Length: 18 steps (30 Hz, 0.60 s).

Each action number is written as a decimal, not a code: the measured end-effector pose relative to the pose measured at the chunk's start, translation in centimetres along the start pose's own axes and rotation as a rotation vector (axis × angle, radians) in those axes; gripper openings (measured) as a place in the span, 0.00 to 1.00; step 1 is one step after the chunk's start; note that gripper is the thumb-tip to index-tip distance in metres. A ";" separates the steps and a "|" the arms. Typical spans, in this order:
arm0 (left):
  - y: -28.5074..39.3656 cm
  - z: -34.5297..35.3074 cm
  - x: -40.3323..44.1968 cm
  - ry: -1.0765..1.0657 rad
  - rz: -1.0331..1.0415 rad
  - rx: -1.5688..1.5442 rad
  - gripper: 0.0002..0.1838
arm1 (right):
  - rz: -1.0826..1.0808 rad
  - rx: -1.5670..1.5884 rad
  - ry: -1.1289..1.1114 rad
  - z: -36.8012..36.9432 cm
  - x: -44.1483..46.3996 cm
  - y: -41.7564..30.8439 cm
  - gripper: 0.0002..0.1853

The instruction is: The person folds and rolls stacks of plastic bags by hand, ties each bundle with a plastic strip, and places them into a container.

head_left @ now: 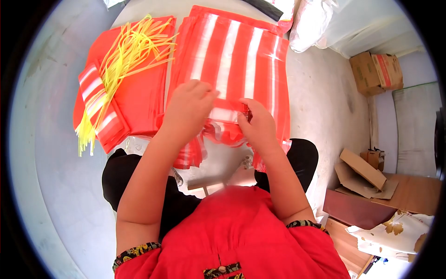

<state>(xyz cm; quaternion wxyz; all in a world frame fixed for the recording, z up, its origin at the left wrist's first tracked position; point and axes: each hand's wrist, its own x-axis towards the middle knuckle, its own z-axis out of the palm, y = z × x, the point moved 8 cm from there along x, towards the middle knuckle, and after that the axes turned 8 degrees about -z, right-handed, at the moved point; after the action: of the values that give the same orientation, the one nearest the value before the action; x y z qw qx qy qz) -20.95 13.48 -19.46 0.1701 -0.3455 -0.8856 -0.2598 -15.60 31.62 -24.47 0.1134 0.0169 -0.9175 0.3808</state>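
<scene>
Red-and-white striped plastic bags (227, 60) lie flat in a stack in front of me. My left hand (193, 104), slightly blurred, has its fingers curled over the near part of the top striped plastic bag. On the other side, my right hand (258, 123) grips the same bag with its thumb and forefinger. A folded, crumpled strip of it runs between both hands. Loose ends of plastic hang over the near edge toward my lap. What lies under my left palm is hidden.
At the left, a plain red stack (139, 93) carries yellow ribbon strips (134, 46) and a folded striped bundle (100, 107). A white sack (312, 23) stands at the back. Cardboard boxes (376, 72) sit at the right, with an opened carton (360, 176) on a brown cabinet (413, 193).
</scene>
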 end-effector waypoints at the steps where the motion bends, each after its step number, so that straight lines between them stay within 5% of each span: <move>1: 0.5 0.6 -0.1 -0.046 0.036 -0.054 0.17 | -0.015 -0.012 0.004 0.0 0.0 -0.1 0.20; 8: 2.3 2.9 -0.8 -0.232 0.082 -0.143 0.17 | -0.083 -0.003 0.022 -1.5 -0.1 -1.7 0.19; 18: 2.1 3.1 -1.2 -0.276 0.035 -0.190 0.21 | -0.540 -0.174 -0.029 -1.9 -3.7 -3.3 0.19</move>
<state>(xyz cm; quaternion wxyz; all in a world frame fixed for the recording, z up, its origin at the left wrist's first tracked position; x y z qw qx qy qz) -18.97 15.96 -21.82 0.0178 -0.4076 -0.8659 -0.2894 -11.20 30.42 -21.69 0.1985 0.2565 -0.9106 0.2563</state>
